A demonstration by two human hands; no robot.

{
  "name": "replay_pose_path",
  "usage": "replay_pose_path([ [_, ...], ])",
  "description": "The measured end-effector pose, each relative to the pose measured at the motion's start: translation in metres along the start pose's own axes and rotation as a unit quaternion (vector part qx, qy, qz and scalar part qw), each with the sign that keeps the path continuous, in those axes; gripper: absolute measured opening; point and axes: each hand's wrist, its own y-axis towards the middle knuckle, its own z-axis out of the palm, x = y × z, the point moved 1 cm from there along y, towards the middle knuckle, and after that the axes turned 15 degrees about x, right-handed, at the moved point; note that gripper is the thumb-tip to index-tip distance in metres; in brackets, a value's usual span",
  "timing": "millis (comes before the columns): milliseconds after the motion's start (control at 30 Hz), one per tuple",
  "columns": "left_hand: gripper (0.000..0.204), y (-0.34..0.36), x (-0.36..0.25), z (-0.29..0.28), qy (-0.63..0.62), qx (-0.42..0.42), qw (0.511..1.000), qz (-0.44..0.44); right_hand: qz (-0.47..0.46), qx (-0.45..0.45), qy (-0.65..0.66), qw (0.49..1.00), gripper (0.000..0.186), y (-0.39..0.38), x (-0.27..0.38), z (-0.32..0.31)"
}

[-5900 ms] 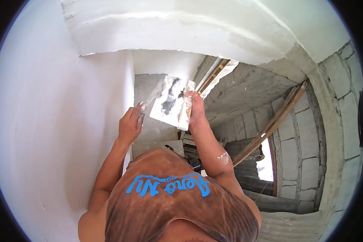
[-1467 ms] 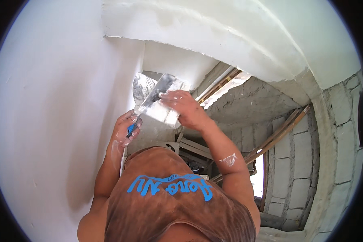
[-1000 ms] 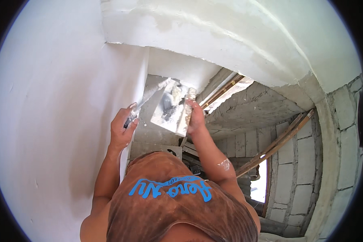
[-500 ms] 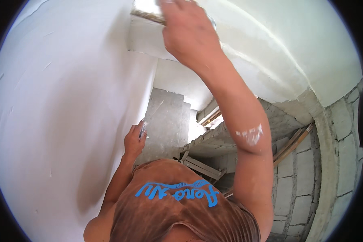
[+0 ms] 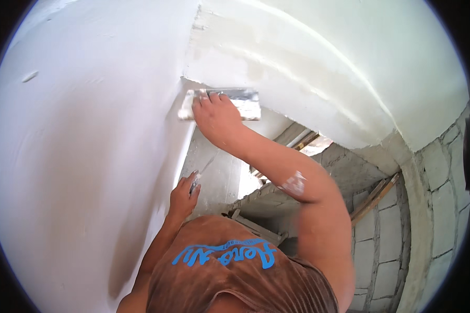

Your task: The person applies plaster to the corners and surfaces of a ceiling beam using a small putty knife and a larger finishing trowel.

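Observation:
My right hand grips a wide rectangular plastering trowel smeared with white plaster. Its fingers curl over the trowel, just below the lower edge of the plastered beam. The white plastered wall stands close on the left, near the trowel's left end. Lower down beside that wall, my left hand is closed round the handle of a small plaster-smeared tool. A thin blade-like part seems to stick out ahead of it; its exact kind is unclear. White plaster also spots my right forearm near the elbow.
A grey concrete surface lies beyond my left hand. Bare block wall rises on the right, with wooden planks leaning against it. A wooden frame stands low behind my torso, partly hidden.
My right hand has come down and slightly left with the trowel, from high against the beam to below its edge. My left hand has shifted slightly right and lower in the picture.

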Motion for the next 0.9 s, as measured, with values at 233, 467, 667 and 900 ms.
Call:
replay_pose_path([
  [233,0.033,0.009,-0.008,-0.024,-0.572,0.08,0.805,-0.139,-0.165,-0.038,0.229,0.959,0.05,-0.057,-0.044,-0.096],
  [467,0.028,0.007,-0.025,-0.064,-0.686,0.176,0.706,-0.034,-0.165,0.053,0.301,0.938,0.061,-0.112,-0.048,-0.03],
  [667,0.043,-0.033,-0.083,-0.077,-0.642,0.129,0.754,0.048,-0.029,0.101,0.399,0.911,0.03,-0.196,-0.087,0.064],
  [900,0.054,-0.057,-0.114,-0.024,-0.37,-0.13,0.914,-0.1,0.188,0.052,0.791,0.58,0.051,-0.249,-0.047,0.263],
])
